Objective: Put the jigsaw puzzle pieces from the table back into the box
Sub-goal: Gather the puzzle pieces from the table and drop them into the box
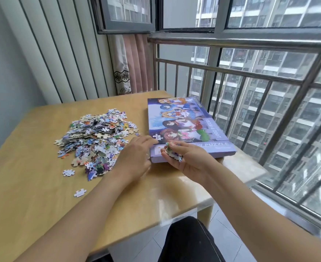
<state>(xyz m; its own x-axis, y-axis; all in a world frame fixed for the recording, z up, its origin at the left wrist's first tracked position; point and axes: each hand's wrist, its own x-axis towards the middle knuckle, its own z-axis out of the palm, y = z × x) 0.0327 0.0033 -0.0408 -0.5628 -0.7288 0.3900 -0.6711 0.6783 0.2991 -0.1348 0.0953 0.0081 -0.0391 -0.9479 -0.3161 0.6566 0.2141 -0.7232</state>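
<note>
Both bare forearms reach forward side by side. The left hand [135,156] lies palm down with fingers extended and relaxed, fingertips pointing ahead. The right hand [187,160] is turned palm up, its fingers and thumb curled, gripping a small bunch of puzzle pieces [172,153].

On my table [42,186]: heap of puzzle pieces [97,138], left of centre. Box [186,125], right of the heap, lying flat near the table's right edge. Two stray pieces [68,172] [79,192], near side of the heap. My left hand [137,156] sits between heap and box; my right hand [186,159] over the box's near end, pieces in it. Railing [250,76] beyond, right and far.
</note>
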